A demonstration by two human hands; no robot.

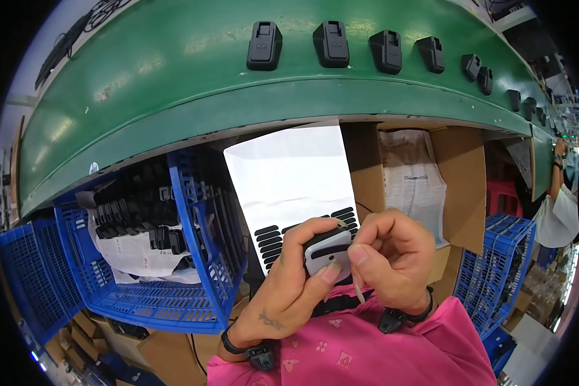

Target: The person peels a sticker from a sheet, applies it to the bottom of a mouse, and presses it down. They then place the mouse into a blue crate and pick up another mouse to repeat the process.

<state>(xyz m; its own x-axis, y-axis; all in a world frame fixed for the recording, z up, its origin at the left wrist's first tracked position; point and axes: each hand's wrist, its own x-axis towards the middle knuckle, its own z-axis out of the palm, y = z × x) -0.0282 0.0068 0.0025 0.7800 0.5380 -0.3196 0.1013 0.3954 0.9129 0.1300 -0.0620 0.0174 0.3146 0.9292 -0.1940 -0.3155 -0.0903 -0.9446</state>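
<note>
My left hand (288, 283) is wrapped around a small rounded device (327, 256) with a pale grey face and black sides. My left thumb presses on the grey face, near a small dark spot. At the device's right edge, my right hand (395, 254) has its thumb and index finger pinched together. Whatever is between those fingertips is too small or hidden to make out. Just beyond my hands lies a white sheet (293, 170) carrying rows of black oblong stickers (268, 243), partly covered by my hands and the device.
Black cradle-shaped units (333, 45) stand in a row along the green bench (174, 67). Left, a blue crate (202, 257) holds several black pieces on paper. Right are an open cardboard box (466, 183) and a blue crate (495, 264). Another person's sleeve (556, 219) shows at far right.
</note>
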